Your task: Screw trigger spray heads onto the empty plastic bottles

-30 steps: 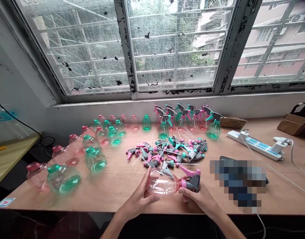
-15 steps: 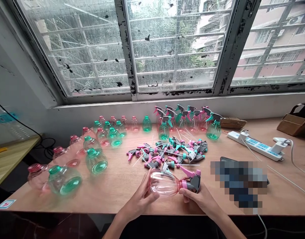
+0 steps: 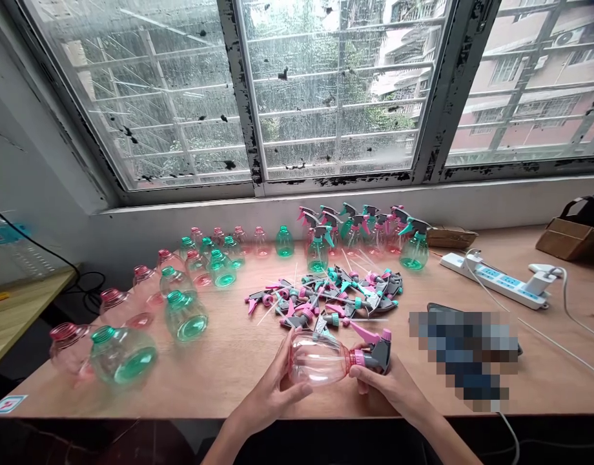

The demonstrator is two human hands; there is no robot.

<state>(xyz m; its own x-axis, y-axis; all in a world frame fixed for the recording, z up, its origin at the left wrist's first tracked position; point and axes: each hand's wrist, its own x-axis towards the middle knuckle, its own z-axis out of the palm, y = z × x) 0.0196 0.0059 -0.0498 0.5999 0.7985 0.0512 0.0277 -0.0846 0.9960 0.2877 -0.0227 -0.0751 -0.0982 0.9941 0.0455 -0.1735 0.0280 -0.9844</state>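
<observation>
A clear pink spray bottle lies sideways between my hands near the table's front edge. My left hand is closed round the bottle's base. At the neck, my right hand grips the spray head, which is grey with a pink trigger and pink collar and sits on the bottle's mouth. Some right-hand fingers are hidden behind it. Just beyond the bottle is a pile of loose spray heads in grey, pink and teal, with thin white tubes among them.
Several open pink and green bottles stand along the table's left side. At the back, bottles with spray heads stand grouped below the window. To the right are a white power strip, a blurred-out dark device and a brown box.
The view has shifted slightly. Both hands keep nearly the same hold on the spray bottle and spray head, and my left thumb has moved a little.
</observation>
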